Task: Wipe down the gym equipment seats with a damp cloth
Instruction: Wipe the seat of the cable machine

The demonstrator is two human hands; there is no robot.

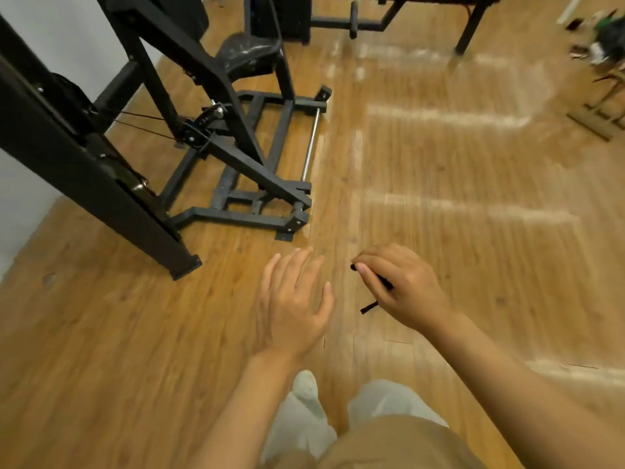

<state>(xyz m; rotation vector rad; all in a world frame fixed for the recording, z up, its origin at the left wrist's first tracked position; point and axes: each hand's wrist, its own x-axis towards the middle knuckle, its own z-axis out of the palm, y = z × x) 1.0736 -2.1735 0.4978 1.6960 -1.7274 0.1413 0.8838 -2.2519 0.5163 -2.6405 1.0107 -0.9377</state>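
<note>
My left hand (293, 308) hangs over the wooden floor with its fingers spread and relaxed, holding nothing. A little to its right, my right hand (402, 286) curls round a thin black strap-like item (368, 307), whose ends stick out above and below the fingers. A black padded seat (248, 54), wrapped in clear plastic, sits on the black gym machine (216, 137) at the upper left, well ahead of both hands. No cloth shows anywhere in the view.
The machine's steel base frame (257, 214) and slanted legs (101, 184) take up the left side. Another black bench frame (389, 15) stands at the top. Scattered clutter (602, 38) and a wooden piece (595, 120) lie at the far right. Wooden floor (456, 198) spreads between.
</note>
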